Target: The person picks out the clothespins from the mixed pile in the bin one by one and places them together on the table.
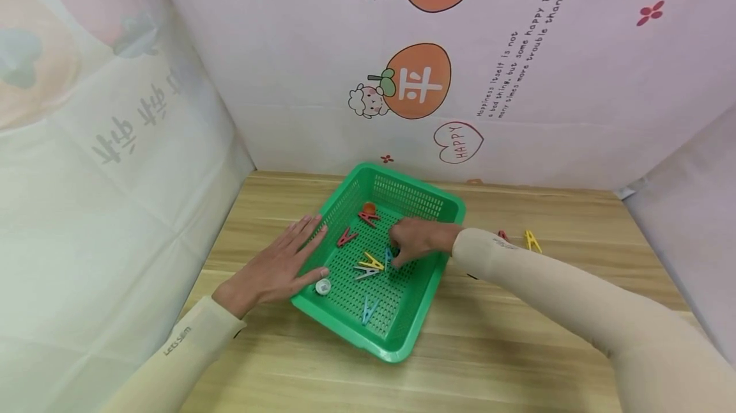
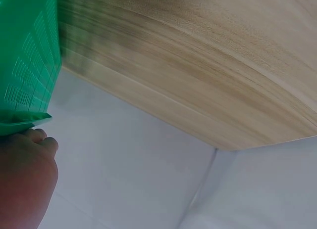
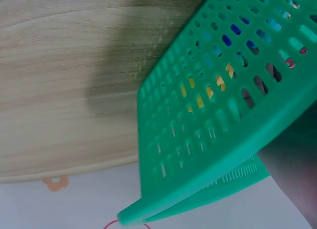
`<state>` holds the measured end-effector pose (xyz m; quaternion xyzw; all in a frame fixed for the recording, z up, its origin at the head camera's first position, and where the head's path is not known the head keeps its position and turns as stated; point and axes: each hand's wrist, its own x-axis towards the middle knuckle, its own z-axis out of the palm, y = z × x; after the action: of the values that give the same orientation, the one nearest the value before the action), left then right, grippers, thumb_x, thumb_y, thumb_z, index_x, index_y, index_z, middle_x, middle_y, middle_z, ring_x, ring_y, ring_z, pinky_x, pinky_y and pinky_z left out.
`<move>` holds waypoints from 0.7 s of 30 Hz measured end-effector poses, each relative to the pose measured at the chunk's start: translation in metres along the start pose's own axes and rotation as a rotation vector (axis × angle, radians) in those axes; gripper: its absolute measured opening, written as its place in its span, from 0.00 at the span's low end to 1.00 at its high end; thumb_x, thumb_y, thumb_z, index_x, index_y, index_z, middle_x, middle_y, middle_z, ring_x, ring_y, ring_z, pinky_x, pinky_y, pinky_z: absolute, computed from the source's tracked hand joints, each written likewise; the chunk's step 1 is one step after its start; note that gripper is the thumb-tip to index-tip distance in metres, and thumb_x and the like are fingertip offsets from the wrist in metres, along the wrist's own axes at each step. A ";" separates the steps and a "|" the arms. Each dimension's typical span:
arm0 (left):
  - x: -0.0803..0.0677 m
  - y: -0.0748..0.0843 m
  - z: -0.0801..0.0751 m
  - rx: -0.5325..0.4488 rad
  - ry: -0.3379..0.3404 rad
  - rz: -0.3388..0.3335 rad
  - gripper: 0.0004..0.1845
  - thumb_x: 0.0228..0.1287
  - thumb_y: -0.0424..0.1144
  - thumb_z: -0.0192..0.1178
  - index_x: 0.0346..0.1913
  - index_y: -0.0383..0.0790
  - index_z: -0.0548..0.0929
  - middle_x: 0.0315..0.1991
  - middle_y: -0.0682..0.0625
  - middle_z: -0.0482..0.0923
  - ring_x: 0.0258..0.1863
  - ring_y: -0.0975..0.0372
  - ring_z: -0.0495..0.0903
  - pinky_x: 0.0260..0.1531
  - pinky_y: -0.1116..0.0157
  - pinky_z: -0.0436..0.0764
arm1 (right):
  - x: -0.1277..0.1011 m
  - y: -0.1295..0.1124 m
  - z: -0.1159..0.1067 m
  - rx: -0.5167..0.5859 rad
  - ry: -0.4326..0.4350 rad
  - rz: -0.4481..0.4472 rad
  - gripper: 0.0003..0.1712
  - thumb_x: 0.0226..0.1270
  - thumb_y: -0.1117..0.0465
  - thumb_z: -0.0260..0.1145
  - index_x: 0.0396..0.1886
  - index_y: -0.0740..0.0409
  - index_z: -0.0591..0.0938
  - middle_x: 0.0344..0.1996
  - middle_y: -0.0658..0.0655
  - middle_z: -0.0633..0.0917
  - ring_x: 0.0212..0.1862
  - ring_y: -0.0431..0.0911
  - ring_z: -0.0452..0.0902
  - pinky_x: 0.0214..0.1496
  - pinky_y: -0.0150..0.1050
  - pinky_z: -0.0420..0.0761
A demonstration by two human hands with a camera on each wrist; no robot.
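Left hand (image 1: pixel 275 266): fingers flat, straight against basket (image 1: pixel 431 203) rim; right hand (image 1: pixel 418 239): fingers curled over blue peg (image 1: pixel 388 256), grip hidden, cannot tell; yellow peg (image 1: pixel 370 263) beside fingertips.

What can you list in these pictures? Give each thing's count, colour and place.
basket: one, green, middle of the table.
pegs in basket: six visible; two red, one yellow, one white, two blue.
pegs on table: one yellow, one red, right of the basket.
cap: one, white, on the basket's left rim.
table: one, light wood.
backdrop: white, printed with cartoons.
left hand: flat against the basket's left rim.
right hand: inside the basket, fingers curled at a blue peg.
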<state>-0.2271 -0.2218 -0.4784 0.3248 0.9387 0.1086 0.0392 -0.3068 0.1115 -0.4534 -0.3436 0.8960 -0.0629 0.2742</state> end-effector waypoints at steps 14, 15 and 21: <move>-0.001 -0.001 0.002 -0.004 0.003 0.004 0.47 0.84 0.63 0.50 0.90 0.40 0.48 0.92 0.44 0.35 0.91 0.45 0.39 0.89 0.44 0.46 | 0.021 -0.020 0.009 -0.086 -0.063 -0.038 0.20 0.74 0.51 0.73 0.25 0.49 0.75 0.21 0.45 0.66 0.26 0.40 0.58 0.32 0.37 0.62; -0.001 -0.001 0.002 -0.005 0.003 0.005 0.47 0.84 0.63 0.50 0.90 0.39 0.48 0.92 0.44 0.35 0.91 0.46 0.39 0.89 0.44 0.46 | 0.023 -0.022 0.010 -0.088 -0.061 -0.047 0.20 0.75 0.51 0.73 0.26 0.49 0.75 0.21 0.45 0.66 0.26 0.40 0.58 0.33 0.37 0.62; -0.001 -0.001 0.000 -0.004 0.002 0.003 0.47 0.84 0.63 0.50 0.90 0.39 0.48 0.92 0.44 0.35 0.91 0.46 0.38 0.89 0.44 0.46 | 0.021 -0.018 0.011 -0.067 -0.013 -0.090 0.12 0.73 0.53 0.75 0.41 0.56 0.85 0.34 0.50 0.78 0.33 0.40 0.66 0.38 0.37 0.69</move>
<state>-0.2268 -0.2229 -0.4783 0.3260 0.9380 0.1110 0.0386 -0.3030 0.0850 -0.4663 -0.3928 0.8795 -0.0428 0.2654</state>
